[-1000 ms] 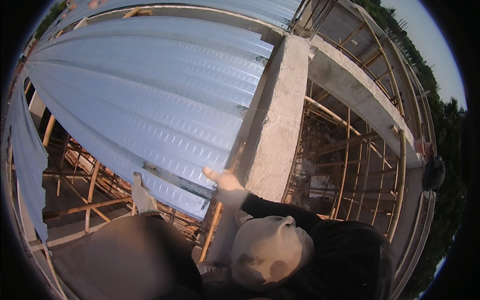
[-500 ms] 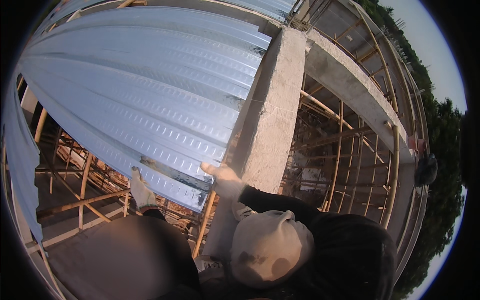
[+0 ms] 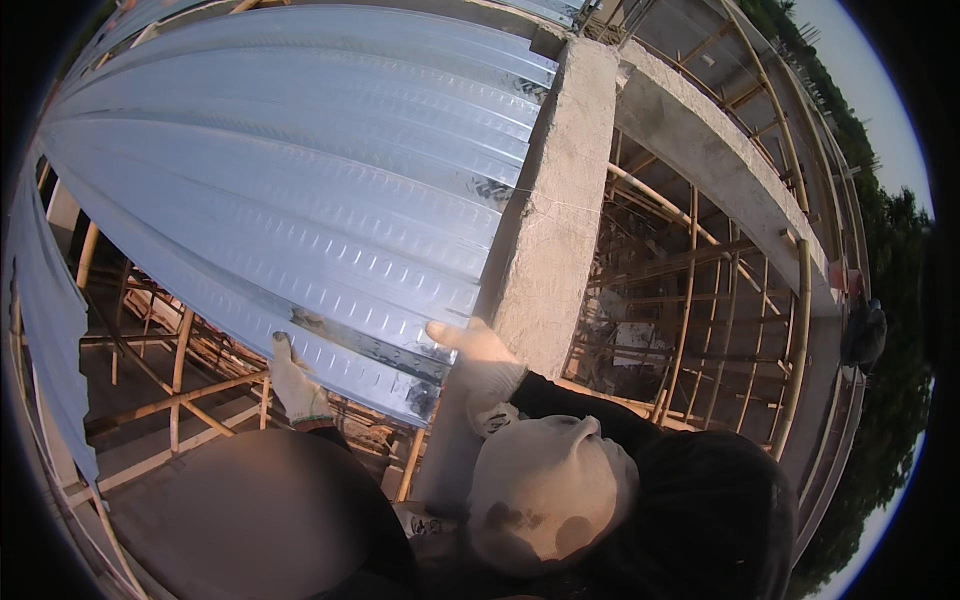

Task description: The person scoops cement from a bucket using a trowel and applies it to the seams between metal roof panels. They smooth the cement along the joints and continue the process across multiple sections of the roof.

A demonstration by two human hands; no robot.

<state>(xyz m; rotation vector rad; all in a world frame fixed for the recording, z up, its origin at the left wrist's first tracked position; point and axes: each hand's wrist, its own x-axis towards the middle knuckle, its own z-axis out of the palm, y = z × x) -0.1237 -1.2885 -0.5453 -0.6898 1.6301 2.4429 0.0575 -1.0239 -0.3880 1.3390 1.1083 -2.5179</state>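
Note:
A ribbed, silvery metal decking sheet (image 3: 330, 270) stretches from the far left to a concrete beam. My left hand (image 3: 298, 388), in a pale knitted glove, grips the sheet's near long edge; its thumb lies on top and the fingers are hidden below. At the sheet's right end, near the corner, my right hand (image 3: 485, 355) in a similar glove has its thumb on the metal. Its other fingers curl out of sight at the edge. The concrete beam (image 3: 555, 210) runs just right of the sheet's end.
Bamboo scaffolding (image 3: 692, 300) stands below and right of the beam. A second beam (image 3: 720, 140) branches off at the far right. Another metal sheet (image 3: 50, 330) hangs at the left, with an open gap between. A pale stained rounded shape (image 3: 550, 495) is close in front of me.
Both hands have moved right with the decking sheet, bringing its end closer to the concrete beam. The whole view has also shifted slightly.

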